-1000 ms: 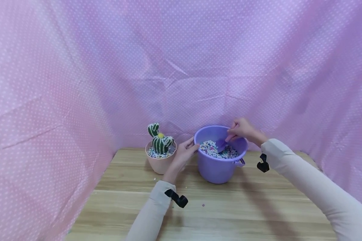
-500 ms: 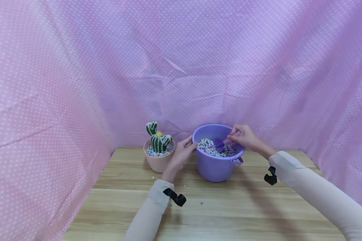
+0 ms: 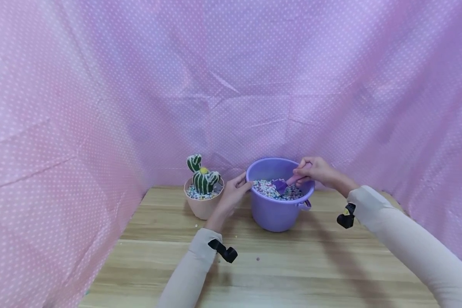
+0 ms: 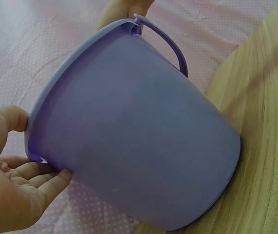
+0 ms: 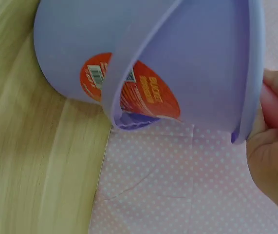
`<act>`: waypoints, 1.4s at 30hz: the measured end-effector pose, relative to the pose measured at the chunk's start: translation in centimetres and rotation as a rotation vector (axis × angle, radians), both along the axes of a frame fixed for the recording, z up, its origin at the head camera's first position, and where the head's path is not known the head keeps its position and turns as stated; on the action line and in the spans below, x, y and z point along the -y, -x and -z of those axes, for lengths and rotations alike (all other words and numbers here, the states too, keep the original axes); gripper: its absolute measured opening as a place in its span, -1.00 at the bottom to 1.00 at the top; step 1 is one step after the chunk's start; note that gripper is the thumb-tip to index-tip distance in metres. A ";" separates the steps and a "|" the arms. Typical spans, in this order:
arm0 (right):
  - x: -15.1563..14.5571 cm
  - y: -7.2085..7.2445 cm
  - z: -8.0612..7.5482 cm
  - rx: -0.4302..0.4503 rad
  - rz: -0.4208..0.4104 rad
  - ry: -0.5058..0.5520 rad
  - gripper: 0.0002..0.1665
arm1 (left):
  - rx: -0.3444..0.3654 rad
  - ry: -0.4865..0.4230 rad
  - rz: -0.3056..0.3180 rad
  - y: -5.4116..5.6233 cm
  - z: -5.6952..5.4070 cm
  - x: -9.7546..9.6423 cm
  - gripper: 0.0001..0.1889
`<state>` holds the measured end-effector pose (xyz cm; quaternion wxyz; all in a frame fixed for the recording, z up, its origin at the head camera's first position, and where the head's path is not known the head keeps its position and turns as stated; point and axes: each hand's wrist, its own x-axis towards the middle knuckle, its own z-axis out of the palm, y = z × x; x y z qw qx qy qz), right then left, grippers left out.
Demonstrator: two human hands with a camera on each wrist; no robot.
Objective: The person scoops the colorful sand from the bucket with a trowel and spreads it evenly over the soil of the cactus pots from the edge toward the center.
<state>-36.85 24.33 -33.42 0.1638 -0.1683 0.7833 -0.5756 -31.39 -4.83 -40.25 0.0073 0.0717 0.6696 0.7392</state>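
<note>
In the head view a purple bucket stands upright on the wooden table, partly filled with small multicoloured beads. My left hand holds the bucket's left side by the rim; the left wrist view shows the thumb at the rim and the fingers against the outer wall. My right hand grips the pink handle of a small shovel over the bucket's right rim. The shovel's purple blade lies among the beads, its tip hidden. In the right wrist view, the right hand is partly cut off at the frame edge.
Left of the bucket stands a pale pink pot of beads with a green knitted-looking cactus. A few stray beads lie on the table. A pink dotted cloth hangs behind. The bucket's handle hangs down its side.
My right hand has shifted a little to the right, and the shovel's handle has tilted lower towards the right. My left hand stays at the bucket's rim.
</note>
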 end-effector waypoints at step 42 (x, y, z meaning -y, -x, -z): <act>-4.9 2.2 -0.2 0.138 -0.314 0.267 -0.83 | 0.032 -0.012 -0.006 -0.4 0.0 0.1 -0.33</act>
